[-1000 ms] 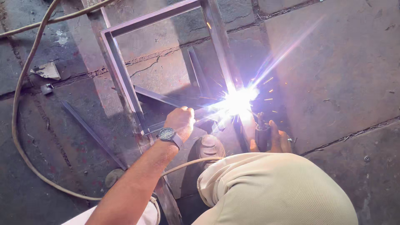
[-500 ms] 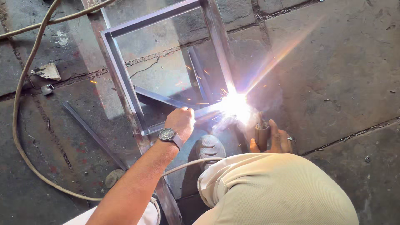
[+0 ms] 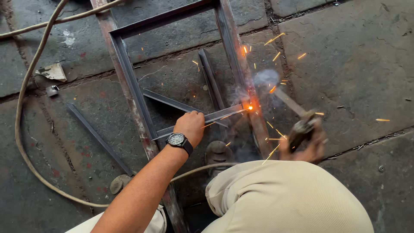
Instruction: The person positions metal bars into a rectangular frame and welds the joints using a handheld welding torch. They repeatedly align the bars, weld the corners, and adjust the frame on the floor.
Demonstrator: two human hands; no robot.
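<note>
Glowing weld joint beyond left hand

A pale cable loops down the nine o'clock side over the grey stone floor, curving away toward six o'clock. A crumpled scrap of paper lies at ten o'clock, with a small metal piece just beside it. A loose dark steel strip lies slanted at eight o'clock, a flat round disc near its lower end. A seam between slabs runs at four o'clock.
</note>
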